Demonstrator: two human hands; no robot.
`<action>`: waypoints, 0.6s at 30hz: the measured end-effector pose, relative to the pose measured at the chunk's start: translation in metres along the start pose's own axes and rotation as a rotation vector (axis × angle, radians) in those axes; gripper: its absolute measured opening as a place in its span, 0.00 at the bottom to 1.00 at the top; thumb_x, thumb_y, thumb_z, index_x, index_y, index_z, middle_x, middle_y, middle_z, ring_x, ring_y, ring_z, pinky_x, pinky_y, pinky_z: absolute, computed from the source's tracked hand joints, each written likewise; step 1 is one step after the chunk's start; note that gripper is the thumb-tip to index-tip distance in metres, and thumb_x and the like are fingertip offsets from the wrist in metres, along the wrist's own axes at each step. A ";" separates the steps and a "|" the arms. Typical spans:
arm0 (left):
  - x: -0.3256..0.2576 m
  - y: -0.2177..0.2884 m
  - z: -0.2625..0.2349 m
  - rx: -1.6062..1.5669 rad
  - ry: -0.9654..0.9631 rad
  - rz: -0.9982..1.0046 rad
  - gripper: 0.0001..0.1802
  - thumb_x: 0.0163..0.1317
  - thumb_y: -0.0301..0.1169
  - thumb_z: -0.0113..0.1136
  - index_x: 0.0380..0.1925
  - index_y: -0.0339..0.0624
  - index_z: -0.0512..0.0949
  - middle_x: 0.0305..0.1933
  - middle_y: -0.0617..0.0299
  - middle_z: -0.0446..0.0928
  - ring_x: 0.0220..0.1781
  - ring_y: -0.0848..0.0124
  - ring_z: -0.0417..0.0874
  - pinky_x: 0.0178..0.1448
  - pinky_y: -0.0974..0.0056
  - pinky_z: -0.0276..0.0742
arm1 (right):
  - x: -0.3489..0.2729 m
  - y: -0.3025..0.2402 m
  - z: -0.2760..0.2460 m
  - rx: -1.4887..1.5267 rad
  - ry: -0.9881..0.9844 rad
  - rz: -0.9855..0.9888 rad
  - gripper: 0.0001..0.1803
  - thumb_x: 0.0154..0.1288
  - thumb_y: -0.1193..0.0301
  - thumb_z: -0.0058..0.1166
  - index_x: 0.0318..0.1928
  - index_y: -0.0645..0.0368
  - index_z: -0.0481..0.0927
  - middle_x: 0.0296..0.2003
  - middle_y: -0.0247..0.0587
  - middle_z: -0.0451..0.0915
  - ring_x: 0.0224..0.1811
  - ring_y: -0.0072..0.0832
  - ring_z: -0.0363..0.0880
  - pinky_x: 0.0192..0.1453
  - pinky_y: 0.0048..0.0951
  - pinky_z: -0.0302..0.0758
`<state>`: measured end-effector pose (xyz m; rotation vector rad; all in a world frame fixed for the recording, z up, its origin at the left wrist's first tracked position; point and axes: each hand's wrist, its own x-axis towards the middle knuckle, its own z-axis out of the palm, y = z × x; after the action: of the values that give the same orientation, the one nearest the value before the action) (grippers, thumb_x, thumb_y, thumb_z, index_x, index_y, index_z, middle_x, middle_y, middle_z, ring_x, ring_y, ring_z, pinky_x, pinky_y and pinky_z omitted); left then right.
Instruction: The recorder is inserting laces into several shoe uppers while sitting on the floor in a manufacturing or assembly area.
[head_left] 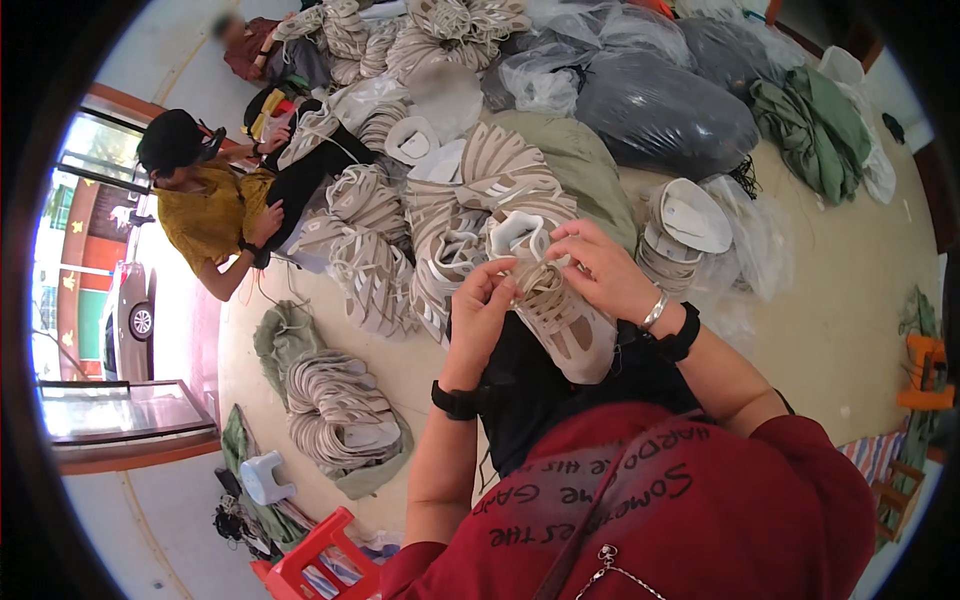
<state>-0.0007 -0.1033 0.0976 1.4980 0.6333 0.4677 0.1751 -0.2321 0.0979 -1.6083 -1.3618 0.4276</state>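
Note:
A beige and tan shoe upper (572, 325) lies over my dark-trousered lap, its toe pointing toward me and its pale laces crossed down the front. My left hand (485, 305) is closed in a pinch at the left of the lacing, on what looks like a shoelace. On the other side, my right hand (603, 268) has its fingers bent around the top of the upper near the collar; its exact grip at the fingertips is partly hidden. Just beyond my hands rises a pile of similar shoe uppers (500, 165), nested in curved stacks.
A co-worker in a yellow top (205, 225) sits at the left, with another person (250, 50) farther back. Filled grey plastic bags (665, 105) stand behind. Another upper stack (335, 410) lies left on green cloth, near a red stool (320, 560) and a white stool (268, 478).

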 end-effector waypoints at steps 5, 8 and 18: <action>0.005 0.001 0.003 -0.031 0.022 0.021 0.13 0.67 0.24 0.53 0.51 0.38 0.76 0.32 0.67 0.79 0.36 0.81 0.77 0.44 0.75 0.71 | 0.019 0.008 0.008 -0.059 -0.020 -0.086 0.13 0.58 0.76 0.52 0.45 0.58 0.77 0.49 0.42 0.71 0.44 0.41 0.77 0.46 0.36 0.74; -0.003 0.005 -0.003 0.013 0.071 0.065 0.13 0.66 0.24 0.55 0.50 0.38 0.77 0.32 0.67 0.78 0.36 0.80 0.78 0.44 0.73 0.72 | 0.031 0.018 0.027 -0.142 -0.036 -0.185 0.11 0.57 0.76 0.52 0.42 0.58 0.77 0.47 0.44 0.72 0.43 0.43 0.76 0.45 0.38 0.74; -0.003 -0.018 0.025 0.208 0.053 0.305 0.14 0.61 0.25 0.58 0.48 0.36 0.77 0.38 0.58 0.80 0.40 0.72 0.81 0.47 0.66 0.76 | 0.027 0.020 0.030 -0.056 0.047 -0.148 0.09 0.58 0.79 0.47 0.40 0.62 0.77 0.44 0.49 0.74 0.47 0.48 0.74 0.52 0.38 0.72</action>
<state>0.0112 -0.1248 0.0793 1.7965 0.5070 0.6939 0.1723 -0.1937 0.0752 -1.5411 -1.4566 0.2632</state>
